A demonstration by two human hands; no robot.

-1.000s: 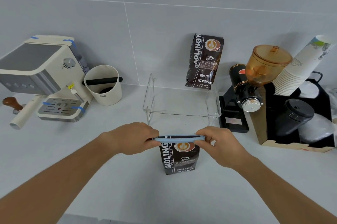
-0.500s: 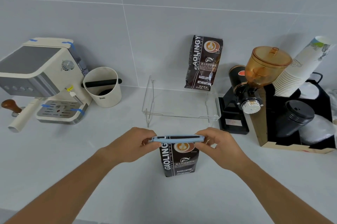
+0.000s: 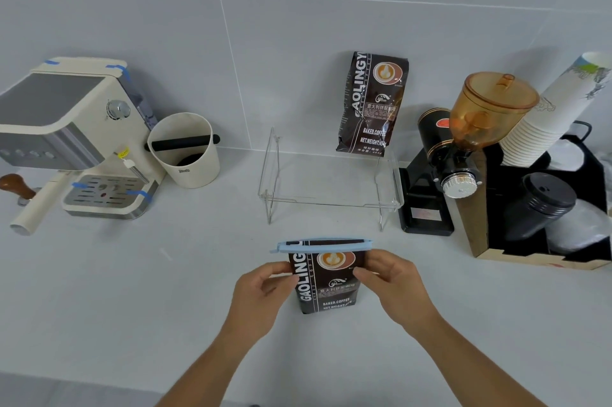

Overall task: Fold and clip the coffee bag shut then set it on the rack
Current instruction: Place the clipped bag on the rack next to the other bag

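A dark brown coffee bag [image 3: 326, 287] stands upright on the white counter, its folded top held by a light blue clip [image 3: 323, 245] that runs across its full width. My left hand [image 3: 261, 294] pinches the bag's left side below the clip. My right hand [image 3: 394, 284] grips the bag's right side at the same height. Behind the bag stands a clear acrylic rack [image 3: 331, 188] on thin legs. A second, identical coffee bag [image 3: 372, 105] stands at the rack's back right, leaning on the wall.
A cream espresso machine [image 3: 73, 138] and a cream knock box [image 3: 185, 150] stand at the left. At the right are a black grinder [image 3: 447, 155] with an amber hopper, stacked paper cups [image 3: 549, 112] and a black-lidded organiser box [image 3: 536, 224].
Both hands have slid down from the ends of the clip to the sides of the bag. The clip stays shut across the bag's top.
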